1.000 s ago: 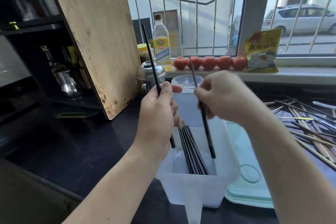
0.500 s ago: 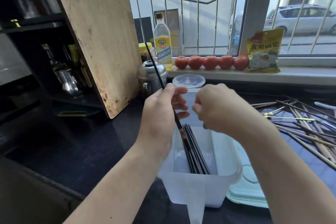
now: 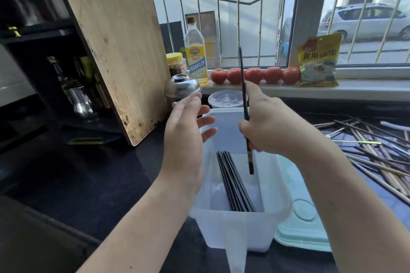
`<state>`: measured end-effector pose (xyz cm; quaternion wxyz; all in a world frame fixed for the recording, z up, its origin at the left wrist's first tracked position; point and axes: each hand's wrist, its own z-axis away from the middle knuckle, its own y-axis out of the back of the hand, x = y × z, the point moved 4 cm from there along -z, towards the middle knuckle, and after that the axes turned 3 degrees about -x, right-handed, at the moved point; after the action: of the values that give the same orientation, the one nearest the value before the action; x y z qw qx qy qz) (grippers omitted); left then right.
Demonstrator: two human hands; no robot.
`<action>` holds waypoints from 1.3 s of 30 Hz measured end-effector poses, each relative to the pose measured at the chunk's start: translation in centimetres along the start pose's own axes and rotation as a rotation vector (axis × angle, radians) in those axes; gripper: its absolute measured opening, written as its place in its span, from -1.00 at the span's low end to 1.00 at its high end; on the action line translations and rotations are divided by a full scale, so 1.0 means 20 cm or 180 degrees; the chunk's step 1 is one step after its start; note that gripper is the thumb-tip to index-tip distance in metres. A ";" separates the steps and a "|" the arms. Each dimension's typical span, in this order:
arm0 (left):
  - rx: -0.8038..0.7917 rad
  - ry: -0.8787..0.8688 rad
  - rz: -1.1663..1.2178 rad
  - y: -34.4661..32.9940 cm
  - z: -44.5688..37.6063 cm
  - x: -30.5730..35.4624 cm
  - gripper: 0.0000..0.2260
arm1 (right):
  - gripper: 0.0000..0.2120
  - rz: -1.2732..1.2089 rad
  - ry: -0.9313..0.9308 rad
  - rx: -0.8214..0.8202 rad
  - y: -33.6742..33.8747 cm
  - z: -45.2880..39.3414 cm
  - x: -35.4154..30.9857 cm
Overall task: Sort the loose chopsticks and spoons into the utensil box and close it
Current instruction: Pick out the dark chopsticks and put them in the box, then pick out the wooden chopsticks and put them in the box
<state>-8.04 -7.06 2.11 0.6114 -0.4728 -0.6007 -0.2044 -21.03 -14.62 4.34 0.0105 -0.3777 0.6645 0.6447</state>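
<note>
The right hand (image 3: 269, 126) gripped a long black chopstick (image 3: 244, 104) (nearly upright) over the white plastic box (image 3: 275, 184); the left hand (image 3: 185, 131) was open.

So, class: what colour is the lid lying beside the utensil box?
Pale mint green; the lid shows best in the head view, right of the white box.

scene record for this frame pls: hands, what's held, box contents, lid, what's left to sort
left hand: open, holds nothing, beside the box
right hand: grips one dark chopstick, near upright, tip above the box interior
utensil box: open, translucent white
in box: bundle of black chopsticks lying flat
lid: pale green, off, flat on the counter right of the box
unsorted: loose pile of chopsticks on the counter to the right
spoons in box: none visible
</note>
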 end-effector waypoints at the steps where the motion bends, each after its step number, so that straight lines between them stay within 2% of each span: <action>1: 0.0053 -0.0022 -0.0007 0.01 0.00 0.00 -0.81 | -0.43 0.0130 -0.0103 -0.0281 -0.02 0.01 0.01; 4: 0.0245 -0.0156 -0.0076 0.03 -0.01 0.00 -0.82 | -0.64 0.0419 -0.0081 -0.1180 -0.11 0.05 -0.02; 6: 0.0357 -0.0201 -0.0131 0.04 -0.02 0.00 -0.82 | -0.66 0.0643 -0.0050 -0.1511 -0.16 0.08 -0.05; 9: 0.0340 -0.0145 -0.0209 0.03 -0.02 0.00 -0.83 | -0.70 0.1035 -0.0061 -0.1689 -0.23 0.09 -0.05; 13: 0.0312 -0.0136 -0.0292 0.03 -0.01 -0.01 -0.82 | -0.87 0.1213 -0.0032 -0.1536 -0.25 0.08 -0.05; 16: 0.0297 -0.0164 -0.0339 0.03 -0.01 -0.01 -0.82 | -0.80 0.1365 0.0040 -0.1242 -0.19 0.08 -0.06; 18: 0.0263 -0.0175 -0.0439 0.02 -0.01 -0.01 -0.81 | -0.93 0.1327 0.0138 -0.0923 -0.12 0.08 -0.08; 21: 0.0175 -0.0280 -0.0804 0.00 0.00 0.00 -0.81 | -0.79 0.0940 0.0302 -0.0212 0.00 0.09 -0.10; 24: 0.0002 -0.0649 -0.1176 -0.06 0.06 0.08 -0.78 | -0.82 0.0444 0.0547 0.0587 0.12 0.13 -0.09; 26: -0.0250 -0.0817 -0.1057 -0.16 0.13 0.14 -0.77 | -0.84 0.0008 0.0546 0.0985 0.18 0.18 -0.02; 28: -0.0633 -0.0812 -0.0734 -0.31 0.22 0.14 -0.78 | -0.82 -0.0278 0.0360 0.1282 0.22 0.26 0.13; 31: -0.1208 -0.0505 -0.0524 -0.59 0.42 -0.04 -0.77 | -0.83 -0.0111 -0.0212 0.1625 0.18 0.44 0.51; 33: -0.1688 -0.0229 -0.0767 -0.78 0.58 -0.27 -0.74 | -0.85 0.0048 -0.0835 0.1713 0.11 0.61 0.84; 34: -0.1966 -0.0198 -0.1122 -0.86 0.65 -0.42 -0.75 | -0.86 0.0095 -0.1155 0.1748 0.08 0.70 0.99; 35: -0.2256 -0.0477 -0.1743 -0.91 0.70 -0.56 -0.78 | -0.86 0.0065 -0.1421 0.1845 0.07 0.79 1.12; 37: -0.2575 -0.1567 -0.3085 -0.98 0.77 -0.76 -0.73 | -0.85 -0.0013 -0.1709 0.2285 0.09 0.89 1.26; 38: -0.2608 -0.2021 -0.3466 -0.99 0.78 -0.82 -0.70 | -0.85 0.0023 -0.1723 0.2540 0.11 0.92 1.28; 39: -0.2624 -0.2219 -0.3664 -0.98 0.77 -0.86 -0.69 | -0.85 0.0057 -0.1694 0.2721 0.13 0.93 1.28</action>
<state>-35.91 -9.04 -9.99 -0.0387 -0.3129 -0.7838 -0.5350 -49.34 -11.38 -9.44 0.3278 -0.1564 0.8466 0.3890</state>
